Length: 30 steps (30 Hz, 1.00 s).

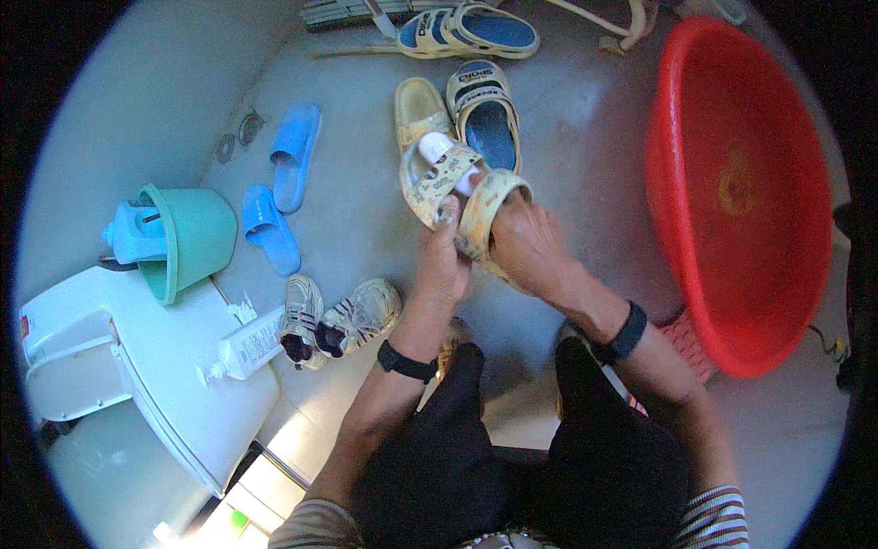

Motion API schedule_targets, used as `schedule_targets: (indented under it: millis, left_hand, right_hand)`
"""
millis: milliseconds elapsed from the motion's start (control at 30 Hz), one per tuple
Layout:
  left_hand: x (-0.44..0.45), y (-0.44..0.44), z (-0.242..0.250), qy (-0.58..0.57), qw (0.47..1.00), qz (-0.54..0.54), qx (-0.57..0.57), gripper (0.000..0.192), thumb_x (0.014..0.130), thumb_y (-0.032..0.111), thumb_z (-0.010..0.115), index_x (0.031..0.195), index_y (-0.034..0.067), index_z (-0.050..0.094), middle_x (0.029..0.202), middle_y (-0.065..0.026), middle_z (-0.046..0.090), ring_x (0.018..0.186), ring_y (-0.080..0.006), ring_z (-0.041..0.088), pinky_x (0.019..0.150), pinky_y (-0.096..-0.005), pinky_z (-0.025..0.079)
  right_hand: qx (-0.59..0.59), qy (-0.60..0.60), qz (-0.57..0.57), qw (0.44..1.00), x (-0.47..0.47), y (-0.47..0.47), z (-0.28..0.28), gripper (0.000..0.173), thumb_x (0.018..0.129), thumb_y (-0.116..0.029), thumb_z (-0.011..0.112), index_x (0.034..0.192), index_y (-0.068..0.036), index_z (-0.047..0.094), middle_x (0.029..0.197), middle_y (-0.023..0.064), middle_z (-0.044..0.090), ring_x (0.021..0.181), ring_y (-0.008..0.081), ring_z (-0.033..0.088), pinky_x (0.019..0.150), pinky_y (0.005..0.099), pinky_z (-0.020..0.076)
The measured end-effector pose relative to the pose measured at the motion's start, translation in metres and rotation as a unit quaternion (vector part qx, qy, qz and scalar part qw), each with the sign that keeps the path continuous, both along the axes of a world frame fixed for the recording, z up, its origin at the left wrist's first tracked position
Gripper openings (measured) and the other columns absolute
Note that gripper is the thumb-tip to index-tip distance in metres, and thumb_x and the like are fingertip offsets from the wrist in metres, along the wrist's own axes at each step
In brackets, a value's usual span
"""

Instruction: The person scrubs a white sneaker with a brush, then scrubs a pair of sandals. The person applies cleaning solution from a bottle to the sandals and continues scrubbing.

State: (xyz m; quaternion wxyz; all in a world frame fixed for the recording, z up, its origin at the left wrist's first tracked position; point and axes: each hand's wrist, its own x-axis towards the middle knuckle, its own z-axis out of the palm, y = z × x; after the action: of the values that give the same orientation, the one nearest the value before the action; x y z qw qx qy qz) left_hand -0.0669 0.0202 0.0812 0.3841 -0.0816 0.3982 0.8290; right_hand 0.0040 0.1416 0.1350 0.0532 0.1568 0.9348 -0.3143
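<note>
A worn cream sandal (446, 171) with dark marks is held up in front of me. My left hand (446, 250) grips its side edge, thumb on top. My right hand (525, 237) reaches inside through the strap, and a white and pale purple object (435, 147), perhaps a brush, shows inside the sandal; its held end is hidden. Just beyond lies another cream sandal (420, 103), next to a cream clog with a blue insole (490, 130). A similar clog (470, 31) rests farther off, turned sideways.
A large red basin (669, 185) stands on the right, with pink woven plastic (689, 343) beside it. Blue slippers (295, 158), sneakers (360, 316) and a floor drain (250, 127) are to the left. A green bucket (199, 237) and a white pump bottle (250, 343) rest by a white appliance (171, 364).
</note>
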Motion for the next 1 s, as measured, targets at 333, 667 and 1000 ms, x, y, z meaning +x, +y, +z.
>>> schedule_targets:
  millis: [333,667,1000]
  left_hand:
    - [0.005,-0.004,0.012,0.003,0.981,0.01,-0.193,0.038,0.09,0.007,0.044,0.128,0.003,0.044,0.122,-0.0093,0.054,0.11,-0.0221,0.055,0.095,-0.0358,0.046]
    - [0.0,-0.001,0.03,0.097,0.984,-0.034,-0.148,0.035,0.091,0.007,0.043,0.126,0.002,0.045,0.117,-0.0109,0.055,0.103,-0.0203,0.058,0.089,-0.0316,0.049]
    - [0.003,-0.008,0.002,0.069,0.981,-0.053,-0.175,0.044,0.088,-0.001,0.041,0.132,0.0,0.036,0.122,-0.0115,0.05,0.114,-0.0195,0.048,0.098,-0.0328,0.039]
  right_hand:
    - [-0.053,-0.004,-0.009,0.999,0.03,-0.006,0.01,0.032,0.085,-0.012,0.058,0.115,-0.001,0.057,0.095,0.0233,0.061,0.075,0.0375,0.064,0.066,0.0439,0.0515]
    - [-0.197,0.081,-0.013,0.977,0.012,-0.003,0.003,0.034,0.088,-0.014,0.055,0.118,-0.002,0.05,0.097,0.0244,0.061,0.091,0.0417,0.06,0.075,0.0445,0.0486]
    - [-0.176,0.063,-0.052,0.981,0.007,0.002,0.001,0.04,0.089,-0.017,0.055,0.126,-0.001,0.05,0.114,0.0228,0.059,0.105,0.0369,0.058,0.089,0.0388,0.045]
